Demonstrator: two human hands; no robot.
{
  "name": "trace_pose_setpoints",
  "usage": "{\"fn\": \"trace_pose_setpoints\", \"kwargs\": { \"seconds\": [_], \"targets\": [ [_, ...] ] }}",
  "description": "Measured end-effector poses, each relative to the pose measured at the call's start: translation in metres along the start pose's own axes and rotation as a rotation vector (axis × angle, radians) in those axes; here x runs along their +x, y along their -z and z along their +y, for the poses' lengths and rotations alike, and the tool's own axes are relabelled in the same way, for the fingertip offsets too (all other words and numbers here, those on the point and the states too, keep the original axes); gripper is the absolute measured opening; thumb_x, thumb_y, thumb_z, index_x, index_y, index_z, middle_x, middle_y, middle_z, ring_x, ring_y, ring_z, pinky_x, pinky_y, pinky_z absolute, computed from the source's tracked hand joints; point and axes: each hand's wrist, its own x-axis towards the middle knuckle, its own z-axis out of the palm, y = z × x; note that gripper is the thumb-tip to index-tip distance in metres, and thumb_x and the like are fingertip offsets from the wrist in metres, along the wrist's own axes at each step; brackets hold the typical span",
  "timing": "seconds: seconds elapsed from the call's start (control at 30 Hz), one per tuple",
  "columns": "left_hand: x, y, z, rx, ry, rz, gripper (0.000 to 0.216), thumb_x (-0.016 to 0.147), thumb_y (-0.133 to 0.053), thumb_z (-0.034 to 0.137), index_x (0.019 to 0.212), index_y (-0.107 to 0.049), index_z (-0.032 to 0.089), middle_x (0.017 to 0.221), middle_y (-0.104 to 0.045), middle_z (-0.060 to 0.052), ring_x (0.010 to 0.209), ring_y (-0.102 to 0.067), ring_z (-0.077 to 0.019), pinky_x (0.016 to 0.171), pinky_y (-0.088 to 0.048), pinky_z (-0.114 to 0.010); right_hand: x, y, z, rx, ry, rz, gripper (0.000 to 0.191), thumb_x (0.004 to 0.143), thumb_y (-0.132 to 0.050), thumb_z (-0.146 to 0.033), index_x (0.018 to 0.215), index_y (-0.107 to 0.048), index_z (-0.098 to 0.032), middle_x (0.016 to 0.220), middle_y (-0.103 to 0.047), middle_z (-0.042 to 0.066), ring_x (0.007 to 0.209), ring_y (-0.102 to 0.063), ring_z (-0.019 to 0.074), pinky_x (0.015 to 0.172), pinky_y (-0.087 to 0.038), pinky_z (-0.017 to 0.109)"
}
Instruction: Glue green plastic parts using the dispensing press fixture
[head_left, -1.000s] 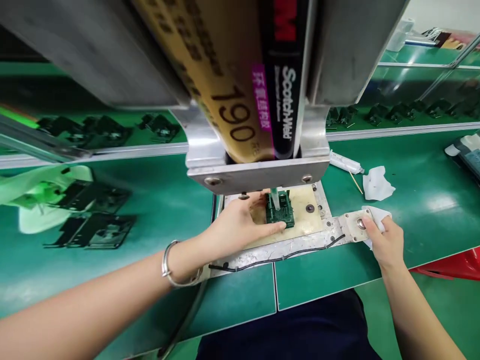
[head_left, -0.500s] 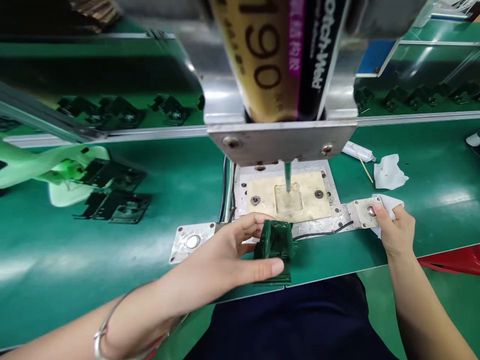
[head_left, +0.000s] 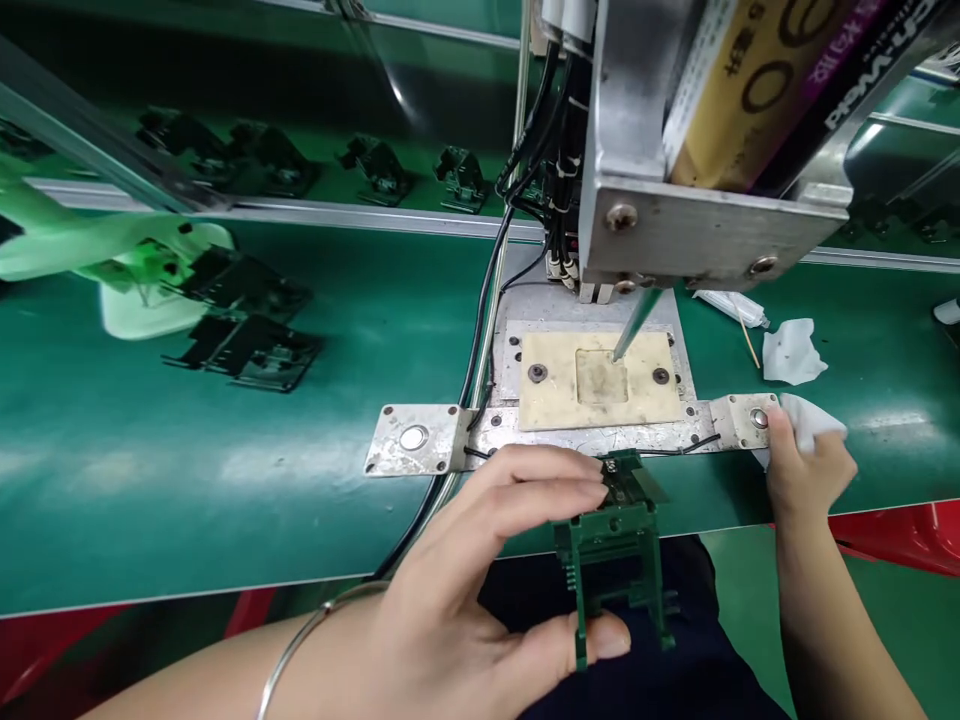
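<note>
My left hand (head_left: 480, 590) holds a small dark green plastic part (head_left: 619, 545) between thumb and fingers, lifted off the bench over my lap. My right hand (head_left: 806, 470) rests at the right end of the metal fixture plate (head_left: 585, 430), fingers by its round button (head_left: 760, 418), with a white tissue (head_left: 810, 422) bunched in it. The tan fixture pad (head_left: 600, 378) has an empty square recess. Above it hangs the glue dispenser (head_left: 712, 150) with its nozzle tip (head_left: 626, 335) pointing at the recess.
Several dark green parts (head_left: 247, 320) lie on the green bench at left, beside a pale green object (head_left: 112, 270). More parts (head_left: 375, 165) sit on the belt behind the rail. A small tube (head_left: 724, 305), a stick and a crumpled tissue (head_left: 795, 352) lie at right. Black cables (head_left: 480, 320) run past the fixture.
My left hand lifted the green part out of the fixture recess and drew it toward me, off the bench. My right hand stayed by the right button.
</note>
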Motion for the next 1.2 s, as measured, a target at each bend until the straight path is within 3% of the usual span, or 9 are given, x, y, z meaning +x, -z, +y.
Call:
{"fn": "trace_pose_setpoints", "kwargs": {
  "seconds": [0.1,0.17,0.23,0.33,0.53,0.77,1.0,1.1,1.2],
  "targets": [
    [0.002,0.0,-0.003,0.029,-0.044,0.01,0.067,0.084,-0.088,0.016,0.141,-0.054,0.022,0.126,-0.061,-0.008,0.121,-0.061,-0.0217,0.11,-0.052,-0.026,-0.034,0.031,-0.033,0.058,0.405,0.09,0.035,0.081,-0.077,-0.055,0.071,-0.061,-0.026,0.059,-0.053,0.004,0.054,-0.053,0.0233,0.055,-0.043,0.037],
    [0.003,-0.001,-0.005,0.018,-0.073,0.011,0.069,0.083,-0.089,0.016,0.142,-0.054,0.021,0.125,-0.063,-0.008,0.121,-0.062,-0.0219,0.112,-0.051,-0.028,-0.055,0.049,-0.065,0.31,0.728,-0.185,0.021,0.084,-0.077,-0.042,0.084,-0.063,-0.025,0.065,-0.055,0.002,0.056,-0.054,0.0214,0.053,-0.043,0.035],
    [0.005,-0.004,-0.006,0.007,-0.085,0.007,0.07,0.083,-0.089,0.016,0.143,-0.053,0.02,0.125,-0.065,-0.008,0.121,-0.063,-0.0228,0.115,-0.05,-0.031,-0.068,0.057,-0.094,0.474,0.917,-0.444,0.016,0.091,-0.063,-0.026,0.077,-0.057,-0.025,0.06,-0.047,-0.002,0.048,-0.044,0.0158,0.048,-0.033,0.031],
    [0.008,-0.008,-0.007,0.023,-0.146,-0.001,0.072,0.08,-0.087,0.007,0.143,-0.053,0.016,0.126,-0.067,-0.01,0.121,-0.064,-0.0254,0.113,-0.052,-0.035,-0.074,0.053,-0.121,0.564,1.039,-0.491,0.027,0.092,-0.048,-0.013,0.068,-0.047,-0.024,0.057,-0.042,-0.002,0.048,-0.039,0.0151,0.049,-0.024,0.033],
    [0.015,-0.011,-0.006,0.024,-0.24,0.051,0.073,0.073,-0.087,-0.001,0.138,-0.055,0.012,0.119,-0.07,-0.009,0.116,-0.067,-0.0242,0.109,-0.057,-0.035,-0.077,0.054,-0.137,0.5,0.941,-0.44,0.02,0.088,-0.05,-0.006,0.076,-0.05,-0.021,0.06,-0.047,-0.002,0.052,-0.041,0.0146,0.052,-0.023,0.032],
    [0.003,-0.021,-0.005,-0.042,-0.126,0.142,0.073,0.073,-0.083,0.0,0.139,-0.059,0.019,0.118,-0.07,-0.006,0.112,-0.068,-0.0245,0.105,-0.061,-0.038,-0.07,0.057,-0.129,0.522,1.027,-0.391,0.026,0.096,-0.042,-0.009,0.075,-0.055,-0.019,0.058,-0.042,-0.001,0.051,-0.035,0.0158,0.051,-0.019,0.034],
    [0.008,-0.018,-0.005,-0.021,-0.133,0.113,0.076,0.068,-0.086,-0.004,0.136,-0.057,0.016,0.117,-0.069,-0.007,0.111,-0.068,-0.0238,0.105,-0.06,-0.034,-0.055,0.059,-0.123,0.471,0.96,-0.41,0.023,0.095,-0.053,-0.011,0.074,-0.056,-0.02,0.055,-0.047,-0.002,0.047,-0.042,0.0142,0.047,-0.034,0.031],
    [0.011,-0.008,-0.004,-0.018,-0.073,0.104,0.075,0.072,-0.085,-0.002,0.138,-0.055,0.018,0.122,-0.066,-0.007,0.12,-0.064,-0.0227,0.113,-0.054,-0.03,-0.049,0.056,-0.093,0.322,0.807,-0.254,0.016,0.091,-0.07,-0.019,0.076,-0.063,-0.021,0.059,-0.059,0.0,0.052,-0.058,0.0162,0.054,-0.048,0.03],
    [0.008,0.003,-0.009,-0.029,-0.022,0.079,0.068,0.081,-0.085,0.007,0.141,-0.056,0.022,0.129,-0.062,-0.008,0.129,-0.06,-0.0228,0.118,-0.049,-0.031,-0.035,0.042,-0.037,0.052,0.391,0.03,0.025,0.089,-0.077,-0.044,0.086,-0.078,-0.02,0.063,-0.066,0.006,0.06,-0.068,0.0254,0.057,-0.053,0.036]
  ]
}}
